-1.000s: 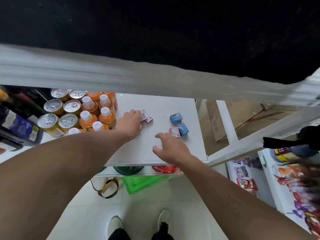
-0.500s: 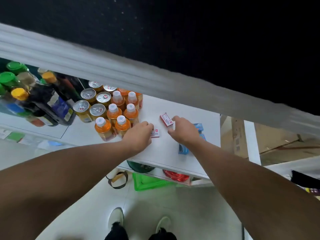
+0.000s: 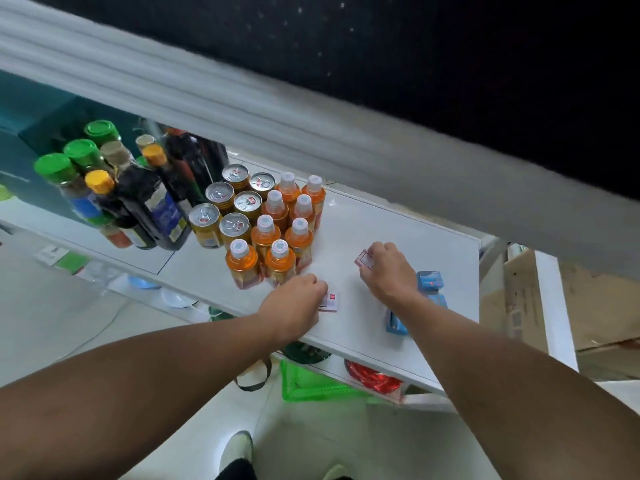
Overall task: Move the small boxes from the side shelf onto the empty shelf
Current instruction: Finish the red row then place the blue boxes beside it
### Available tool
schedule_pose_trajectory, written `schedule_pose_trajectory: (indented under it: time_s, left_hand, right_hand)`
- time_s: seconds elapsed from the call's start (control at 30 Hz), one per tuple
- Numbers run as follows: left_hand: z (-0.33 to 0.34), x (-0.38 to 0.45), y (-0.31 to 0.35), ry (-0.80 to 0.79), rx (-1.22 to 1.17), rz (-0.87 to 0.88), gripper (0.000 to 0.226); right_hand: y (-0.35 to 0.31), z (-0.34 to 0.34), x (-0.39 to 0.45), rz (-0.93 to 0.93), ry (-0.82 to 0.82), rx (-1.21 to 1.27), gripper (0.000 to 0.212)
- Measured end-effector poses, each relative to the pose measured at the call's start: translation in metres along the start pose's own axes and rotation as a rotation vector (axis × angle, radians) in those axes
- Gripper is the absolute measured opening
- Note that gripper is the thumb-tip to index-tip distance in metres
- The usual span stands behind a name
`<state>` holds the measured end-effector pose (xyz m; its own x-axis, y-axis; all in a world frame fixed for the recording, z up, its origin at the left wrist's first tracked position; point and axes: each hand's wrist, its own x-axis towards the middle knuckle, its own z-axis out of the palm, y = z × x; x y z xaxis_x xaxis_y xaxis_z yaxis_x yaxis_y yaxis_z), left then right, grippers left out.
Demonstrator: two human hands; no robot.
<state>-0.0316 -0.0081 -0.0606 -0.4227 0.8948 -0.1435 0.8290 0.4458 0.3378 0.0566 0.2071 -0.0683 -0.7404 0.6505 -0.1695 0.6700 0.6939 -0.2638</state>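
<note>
Centrally, shelf: white shelf [image 3: 408, 233] carrying all items.
Left hand: left hand [image 3: 297, 303] curled over a red-and-white small box [image 3: 330, 301] near the shelf's front edge.
Right hand: right hand [image 3: 387, 271] pinching a second red-and-white box [image 3: 363, 260] at its fingertips.
Blue boxes: blue boxes [image 3: 429, 280] just right of the right wrist.
Drinks: orange bottles [image 3: 277, 233] and cans [image 3: 225, 209] stand left.
</note>
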Motion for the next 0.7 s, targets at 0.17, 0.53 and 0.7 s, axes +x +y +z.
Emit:
schedule_pose_trajectory:
  time_s: [0.17, 0.53, 0.7]
  left_hand:
    - [-0.040, -0.006, 0.008, 0.040, -0.055, -0.028, 0.031]
    - [-0.094, -0.011, 0.057, -0.042, 0.039, 0.163, 0.027]
    - [-0.098, -0.011, 0.067, -0.127, 0.022, 0.321, 0.035]
  right_hand:
    - [-0.001, -0.041, -0.055, 0.045, -0.042, 0.070, 0.033]
    - [0.005, -0.078, -0.185, 0.330, -0.005, 0.067, 0.035]
    - [-0.003, -0.088, -0.237, 0.439, 0.055, 0.049, 0.038]
